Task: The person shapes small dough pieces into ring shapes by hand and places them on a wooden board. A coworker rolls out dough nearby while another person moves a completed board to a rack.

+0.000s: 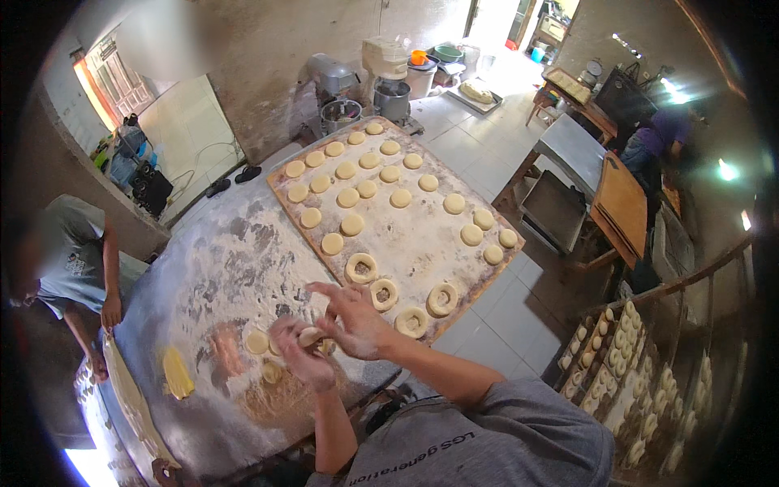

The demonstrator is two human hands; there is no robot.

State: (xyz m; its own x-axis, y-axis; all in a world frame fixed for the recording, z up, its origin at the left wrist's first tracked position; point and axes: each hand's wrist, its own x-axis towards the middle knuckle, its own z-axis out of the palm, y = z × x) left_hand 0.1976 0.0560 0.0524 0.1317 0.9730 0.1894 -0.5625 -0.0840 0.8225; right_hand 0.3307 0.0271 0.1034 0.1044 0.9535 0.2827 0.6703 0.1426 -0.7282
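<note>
Over the near edge of the floured table, my left hand (pixel 304 357) is closed around a small piece of pale dough (pixel 310 335), slightly smeared by motion. My right hand (pixel 355 322) is beside it with its fingers stretched out, the lower ones close to the dough; whether they touch it I cannot tell. Round dough pieces (pixel 257 341) lie on the table just left of my left hand. Beyond my right hand is a floured wooden board (pixel 406 231) bearing rows of flat dough rounds (pixel 400 198). Several dough rings (pixel 442 299) sit along its near side.
At left, another person (pixel 81 260) handles a long dough strip (pixel 134 398) by the table edge. A yellow piece (pixel 177 372) lies on the table (pixel 219 268). Racked dough trays (pixel 604 365) stand at right. Farther off are mixers (pixel 333 81), a metal-topped table (pixel 568 150) and another person (pixel 657 138).
</note>
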